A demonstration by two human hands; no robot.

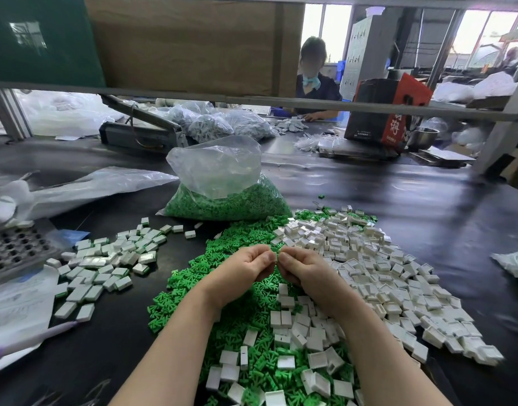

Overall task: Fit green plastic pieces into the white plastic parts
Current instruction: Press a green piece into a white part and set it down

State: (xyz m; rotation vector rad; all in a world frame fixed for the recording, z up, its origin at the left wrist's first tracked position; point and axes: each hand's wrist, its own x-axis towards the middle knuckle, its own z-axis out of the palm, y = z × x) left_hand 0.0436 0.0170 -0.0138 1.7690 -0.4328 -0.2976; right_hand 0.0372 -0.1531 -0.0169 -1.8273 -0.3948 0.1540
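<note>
We are holding a small green plastic piece (277,254) pinched between the fingertips of both hands, raised just above the heaps; only a sliver of it is showing, and we cannot tell whether a white part is held with it. Our left hand (246,266) is curling its fingers round the piece from the left, and our right hand (303,266) is pinching it from the right, thumbs nearly touching. Beneath our wrists a loose heap of green plastic pieces (193,291) is spreading across the black desk (427,206), mixing on the right with a broad pile of open white plastic box-shaped parts (378,265). To the left, well apart from that pile, a smaller group of white parts with green fitted inside (105,259) is lying flat. Behind the heaps a clear plastic bag filled with green pieces (222,189) is sitting upright. At the far left edge a grey metal tray with round holes (14,253) is resting beside printed paper sheets (17,312), with a pale purple pen (32,338) lying across them. Across the desk another person (313,80) is sitting near a red and black cardboard box (389,109).
</note>
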